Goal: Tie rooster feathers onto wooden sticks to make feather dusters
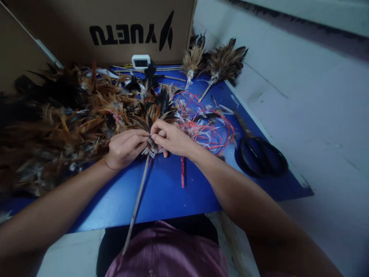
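Observation:
A feather duster (161, 104) of brown and black feathers lies in front of me, its thin wooden stick (136, 204) slanting down over the table edge toward my lap. Pale plastic string (152, 154) hangs in short ends around the neck, where the feathers meet the stick. My left hand (127, 146) pinches at this neck from the left, fingertips together. From the right, my right hand (170, 137) pinches at the same spot, thumb and forefinger almost touching the left fingertips. The exact strand between the fingertips is too small to make out.
Loose brown and black feathers (60, 127) heap over the left side of the blue table (167, 192). Red and white string (207, 129) tangles at right, near black-handled scissors (259, 154). Behind stand two feather dusters (226, 61), a small white digital display (141, 61) and a cardboard box (72, 34).

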Demonstrator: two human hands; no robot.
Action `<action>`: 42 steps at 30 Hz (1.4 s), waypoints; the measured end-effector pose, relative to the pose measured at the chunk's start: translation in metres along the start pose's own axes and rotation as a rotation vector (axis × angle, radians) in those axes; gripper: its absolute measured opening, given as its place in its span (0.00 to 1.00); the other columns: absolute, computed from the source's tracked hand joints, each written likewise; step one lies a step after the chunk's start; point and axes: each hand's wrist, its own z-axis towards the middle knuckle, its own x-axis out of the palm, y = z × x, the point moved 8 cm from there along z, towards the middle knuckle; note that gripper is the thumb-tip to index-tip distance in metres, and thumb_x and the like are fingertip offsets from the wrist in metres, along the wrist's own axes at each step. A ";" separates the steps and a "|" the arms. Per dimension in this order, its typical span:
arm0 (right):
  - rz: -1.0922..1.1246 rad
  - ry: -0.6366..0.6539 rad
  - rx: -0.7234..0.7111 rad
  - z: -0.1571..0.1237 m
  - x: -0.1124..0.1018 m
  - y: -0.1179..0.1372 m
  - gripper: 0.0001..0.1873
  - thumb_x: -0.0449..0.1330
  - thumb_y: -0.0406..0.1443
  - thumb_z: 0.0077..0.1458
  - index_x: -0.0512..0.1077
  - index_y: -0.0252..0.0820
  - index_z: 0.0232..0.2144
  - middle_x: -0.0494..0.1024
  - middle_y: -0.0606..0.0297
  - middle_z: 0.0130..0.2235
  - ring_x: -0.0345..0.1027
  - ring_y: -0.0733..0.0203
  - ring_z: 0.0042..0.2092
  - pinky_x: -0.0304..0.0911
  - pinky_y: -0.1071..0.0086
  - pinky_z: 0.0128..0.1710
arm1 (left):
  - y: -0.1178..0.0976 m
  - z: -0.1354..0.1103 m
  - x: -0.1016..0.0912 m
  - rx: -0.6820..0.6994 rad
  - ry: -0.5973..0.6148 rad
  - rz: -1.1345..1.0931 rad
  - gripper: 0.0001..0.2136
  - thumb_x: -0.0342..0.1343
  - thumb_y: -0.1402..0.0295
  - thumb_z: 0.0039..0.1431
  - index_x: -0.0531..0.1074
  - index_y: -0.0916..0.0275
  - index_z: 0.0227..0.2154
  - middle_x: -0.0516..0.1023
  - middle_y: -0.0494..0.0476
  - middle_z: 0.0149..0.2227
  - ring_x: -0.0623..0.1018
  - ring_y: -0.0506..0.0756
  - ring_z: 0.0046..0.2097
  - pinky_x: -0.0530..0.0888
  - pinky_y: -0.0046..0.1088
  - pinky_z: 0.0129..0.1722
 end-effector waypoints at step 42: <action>-0.370 -0.160 -0.171 -0.001 -0.020 0.019 0.06 0.51 0.31 0.53 0.67 0.40 0.32 0.69 0.69 0.29 0.58 0.68 0.29 0.51 0.73 0.32 | 0.002 -0.004 0.003 -0.006 0.007 0.007 0.03 0.60 0.76 0.53 0.72 0.62 0.29 0.82 0.55 0.34 0.81 0.51 0.35 0.77 0.24 0.35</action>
